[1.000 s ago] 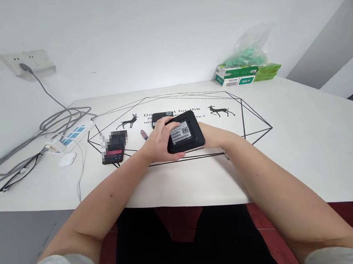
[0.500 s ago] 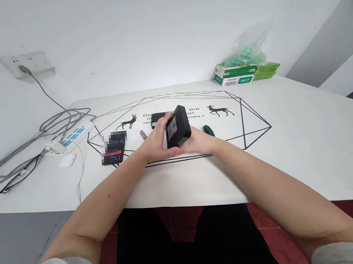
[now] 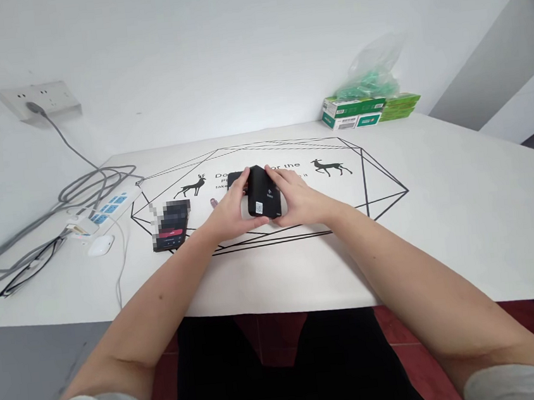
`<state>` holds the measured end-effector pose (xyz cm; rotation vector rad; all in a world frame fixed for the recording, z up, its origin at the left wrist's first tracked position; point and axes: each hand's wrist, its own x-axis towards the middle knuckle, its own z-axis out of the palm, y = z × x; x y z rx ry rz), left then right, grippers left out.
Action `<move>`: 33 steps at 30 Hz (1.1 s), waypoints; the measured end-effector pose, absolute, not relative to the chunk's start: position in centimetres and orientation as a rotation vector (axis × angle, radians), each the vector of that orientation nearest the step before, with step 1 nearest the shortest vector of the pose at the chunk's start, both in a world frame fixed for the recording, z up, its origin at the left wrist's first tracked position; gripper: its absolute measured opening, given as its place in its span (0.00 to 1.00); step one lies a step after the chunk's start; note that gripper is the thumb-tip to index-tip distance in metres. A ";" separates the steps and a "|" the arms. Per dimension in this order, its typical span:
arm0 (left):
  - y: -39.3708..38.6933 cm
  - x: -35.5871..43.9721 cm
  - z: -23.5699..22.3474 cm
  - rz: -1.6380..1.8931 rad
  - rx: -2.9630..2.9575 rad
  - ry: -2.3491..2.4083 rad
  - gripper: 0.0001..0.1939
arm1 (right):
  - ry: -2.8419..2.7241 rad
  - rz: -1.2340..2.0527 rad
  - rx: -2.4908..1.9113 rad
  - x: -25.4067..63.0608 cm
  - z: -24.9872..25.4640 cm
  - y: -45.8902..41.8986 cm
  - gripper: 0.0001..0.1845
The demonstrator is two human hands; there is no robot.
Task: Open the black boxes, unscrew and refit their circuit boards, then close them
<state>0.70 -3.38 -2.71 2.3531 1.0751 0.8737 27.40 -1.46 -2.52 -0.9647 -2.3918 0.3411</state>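
Between my two hands, over the middle of the printed mat, is a black box-shaped device with a small white label and a light logo on the side facing me. My left hand grips its left side, and my right hand grips its right side; both are closed on it. Behind my left fingers lies another dark flat object, mostly hidden. A small pinkish item pokes out just left of my left hand.
A phone lies on the left, near a white earbud case, a power strip and coiled grey cables. Green and white boxes carrying a plastic bag stand at the back right against the wall.
The device has been turned, so a logo side now faces me instead of the side with the large label. My right hand has come round to its right side. The green-black object is now covered.
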 end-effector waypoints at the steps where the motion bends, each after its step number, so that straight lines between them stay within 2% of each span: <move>1: -3.3 0.6 -2.7 0.854 2.338 1.120 0.71 | -2.411 0.304 -1.000 27.6 -2.3 -1.4 0.72; 5: -3.0 0.4 -2.2 0.708 2.321 1.245 0.70 | -2.492 0.289 -1.107 28.0 -1.7 -1.5 0.65; 15: -2.8 0.6 -2.1 0.330 2.369 1.440 0.67 | -2.593 0.394 -1.192 28.0 -2.2 -1.2 0.61; 33: -3.1 1.0 -1.8 0.118 2.458 1.534 0.60 | -2.624 0.517 -1.188 27.6 -2.1 -0.9 0.52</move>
